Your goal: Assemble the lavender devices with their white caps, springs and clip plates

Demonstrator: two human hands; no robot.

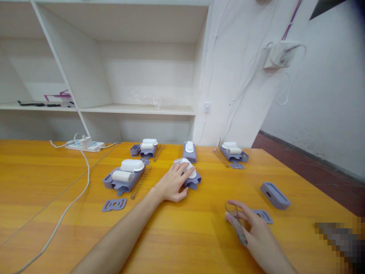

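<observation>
We count four springs: one pinched in our right hand, three on the table. Our left hand covers one of five white-topped housings, mid-table — grip, we cannot tell.

I'm looking, and nope: no txt, labels, brands, nos. or signs I can read anywhere in view rn.
</observation>
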